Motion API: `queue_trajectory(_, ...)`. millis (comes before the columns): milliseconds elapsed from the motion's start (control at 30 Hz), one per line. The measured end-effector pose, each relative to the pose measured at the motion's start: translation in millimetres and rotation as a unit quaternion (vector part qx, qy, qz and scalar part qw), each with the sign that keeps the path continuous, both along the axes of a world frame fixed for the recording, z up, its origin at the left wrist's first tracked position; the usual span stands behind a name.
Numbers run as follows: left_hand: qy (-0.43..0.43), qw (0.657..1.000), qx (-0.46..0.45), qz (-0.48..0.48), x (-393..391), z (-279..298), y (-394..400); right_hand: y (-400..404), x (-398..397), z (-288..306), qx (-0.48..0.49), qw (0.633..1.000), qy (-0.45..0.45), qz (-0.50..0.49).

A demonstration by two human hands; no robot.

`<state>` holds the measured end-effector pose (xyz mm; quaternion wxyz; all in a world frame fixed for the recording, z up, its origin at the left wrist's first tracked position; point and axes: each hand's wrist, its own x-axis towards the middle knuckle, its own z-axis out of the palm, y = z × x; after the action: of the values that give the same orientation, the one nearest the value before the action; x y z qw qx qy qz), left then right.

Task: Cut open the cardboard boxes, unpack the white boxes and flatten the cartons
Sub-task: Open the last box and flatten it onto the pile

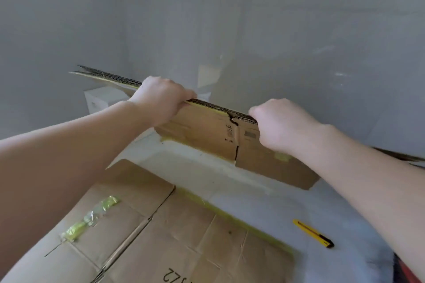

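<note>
1. A plain grey-white wall fills the upper half of the view, smooth and unmarked.
2. The floor is pale grey with a slightly mottled surface.
3. Light is soft and even, casting only faint shadows.
4. A faint glossy sheen shows at the right of the wall.

Two bare forearms reach in from the near edge, one from the left and one from the right, with no sleeves, watch, rings or gloves showing on either. The left hand and right hand are both uncovered, and their fingers are bare too. At the near right corner a patch of red and dark fabric shows, too cropped to identify.
</note>
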<state>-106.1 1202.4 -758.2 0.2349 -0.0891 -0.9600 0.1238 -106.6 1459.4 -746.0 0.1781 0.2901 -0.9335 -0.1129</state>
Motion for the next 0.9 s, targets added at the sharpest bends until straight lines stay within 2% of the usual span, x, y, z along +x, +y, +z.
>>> queue_trajectory(67, -0.004, 1.000, 0.008, 0.004, 8.1, -8.0, -6.3, -10.3, 7.4, -1.3, 0.032, 0.999, -0.003, -0.001)
queue_trajectory(167, -0.045, 0.999, 0.018, 0.010, 24.8, -52.5, -26.6, -30.6, 23.0, -39.3, 0.067, 0.997, -0.037, 0.029)
queue_trajectory(333, -0.145, 0.987, 0.012, 0.064, 67.8, -163.0, -75.2, -79.3, 54.8, -140.0, 0.079, 0.982, -0.159, 0.071)
queue_trajectory(433, -0.183, 0.980, 0.028, 0.067, 111.9, -234.0, -95.4, -101.7, 91.9, -209.5, 0.074, 0.954, -0.279, 0.082)
queue_trajectory(500, -0.204, 0.977, 0.020, 0.055, 142.4, -268.6, -106.4, -113.0, 122.5, -248.7, 0.087, 0.942, -0.306, 0.103)
queue_trajectory(600, -0.141, 0.988, 0.063, -0.021, 176.4, -283.7, -126.4, -131.1, 149.4, -275.8, 0.077, 0.950, -0.270, 0.136)
queue_trajectory(700, -0.088, 0.994, 0.061, -0.033, 190.5, -277.5, -152.9, -156.5, 157.6, -268.1, 0.033, 0.946, -0.272, 0.174)
queue_trajectory(900, -0.197, 0.977, 0.065, 0.043, 222.5, -323.0, -179.7, -184.5, 181.6, -295.5, 0.065, 0.888, -0.432, 0.146)
